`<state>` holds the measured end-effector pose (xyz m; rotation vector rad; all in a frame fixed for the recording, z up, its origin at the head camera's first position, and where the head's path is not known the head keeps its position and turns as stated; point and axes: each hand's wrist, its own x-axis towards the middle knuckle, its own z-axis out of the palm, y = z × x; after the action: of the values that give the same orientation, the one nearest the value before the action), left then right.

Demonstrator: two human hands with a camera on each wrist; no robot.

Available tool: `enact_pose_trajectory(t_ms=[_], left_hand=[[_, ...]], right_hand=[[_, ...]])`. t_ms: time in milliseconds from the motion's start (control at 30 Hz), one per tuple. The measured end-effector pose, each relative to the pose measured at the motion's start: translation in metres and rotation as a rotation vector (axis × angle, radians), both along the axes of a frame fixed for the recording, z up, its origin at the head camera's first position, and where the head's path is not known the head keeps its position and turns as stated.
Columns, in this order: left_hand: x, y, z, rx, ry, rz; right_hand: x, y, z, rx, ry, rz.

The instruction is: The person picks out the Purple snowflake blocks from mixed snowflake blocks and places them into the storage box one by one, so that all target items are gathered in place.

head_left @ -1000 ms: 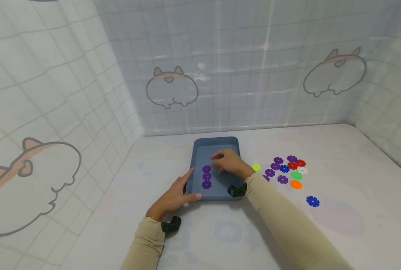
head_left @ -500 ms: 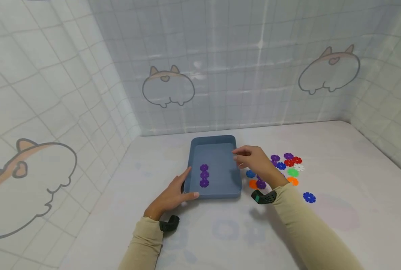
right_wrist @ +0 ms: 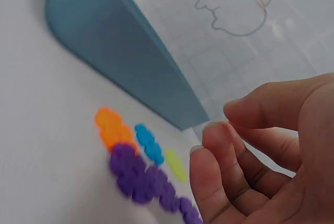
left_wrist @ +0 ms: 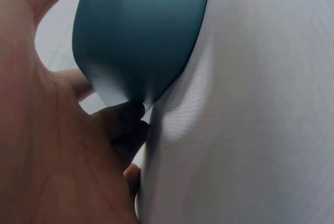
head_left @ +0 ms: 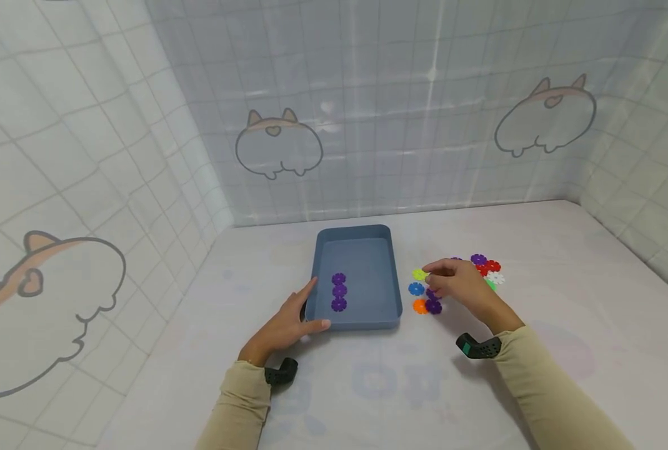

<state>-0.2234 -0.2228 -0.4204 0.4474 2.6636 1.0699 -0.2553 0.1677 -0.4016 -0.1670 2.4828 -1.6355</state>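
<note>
A blue-grey tray [head_left: 362, 326] lies on the table, with a column of 3 purple snowflake discs [head_left: 339, 290] inside at its left. My left hand [head_left: 283, 325] holds the tray's near left corner, thumb along the front rim and fingers along the left side; the left wrist view shows these fingers [left_wrist: 122, 119] bent against the tray wall. Right of the tray, my right hand [head_left: 460, 284] hovers over the loose discs, its fingers loosely bent with nothing between them. Close to it lie a yellow disc [head_left: 420, 274], a blue disc [head_left: 416, 289], an orange disc [head_left: 420, 306] and a purple disc [head_left: 433, 305].
Behind my right hand are more discs: a purple one [head_left: 478, 259], a red one [head_left: 493, 266], a white one [head_left: 495, 277] and a partly hidden green one [head_left: 490, 285]. A tile-patterned sheet [head_left: 378, 125] with cartoon corgis rises behind the table.
My right hand has moved from over the tray out to the right, above the loose discs. My left hand stays at the tray corner, and the purple column has not changed.
</note>
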Motion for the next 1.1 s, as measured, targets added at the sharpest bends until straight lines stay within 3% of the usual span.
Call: enact_pose_trajectory(t_ms=[233,467,1100], left_hand=[[0.001,0.001,0.001,0.009,-0.002,0.002],[0.001,0.001,0.001,0.006,-0.002,0.003],[0.002,0.0,0.0,-0.001,-0.018,0.008]], right_hand=[[0.01,0.015,-0.006,0.095,0.013,0.029],[0.016,0.022,-0.013,0.113,0.015,0.06],[0.019,0.016,-0.02,0.285,0.104,0.149]])
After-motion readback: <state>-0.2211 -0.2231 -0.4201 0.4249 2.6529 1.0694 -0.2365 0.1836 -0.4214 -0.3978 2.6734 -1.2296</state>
